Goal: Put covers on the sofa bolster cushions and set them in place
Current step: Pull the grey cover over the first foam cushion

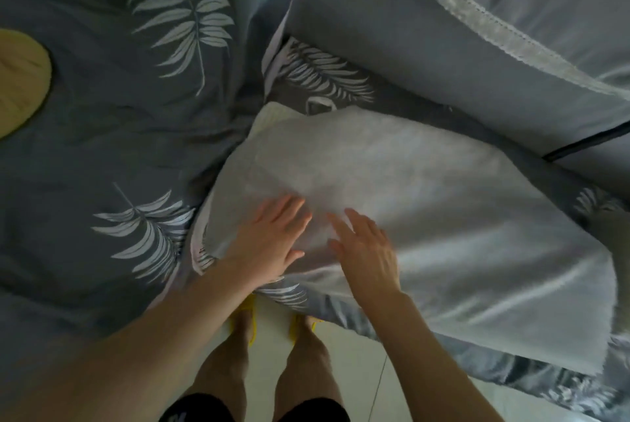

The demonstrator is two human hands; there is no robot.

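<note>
A pale grey-white cushion cover (426, 189) lies spread flat over the edge of a bed, its sheen catching light at the lower right. My left hand (269, 237) rests flat on its near left part with fingers straight and spread. My right hand (366, 247) lies beside it on the same fabric, fingers straight and pointing up-left; it looks slightly blurred. Neither hand grips anything. A long grey bolster cushion (409, 56) with a dark zip lies behind the cover at the upper right.
A dark grey bedspread (102, 121) with white fern leaves covers the bed. A light grey pillow with a lace edge (531, 12) sits at the top right. A yellow cushion (20, 80) shows at the left edge. My legs stand on a pale tiled floor (361, 370).
</note>
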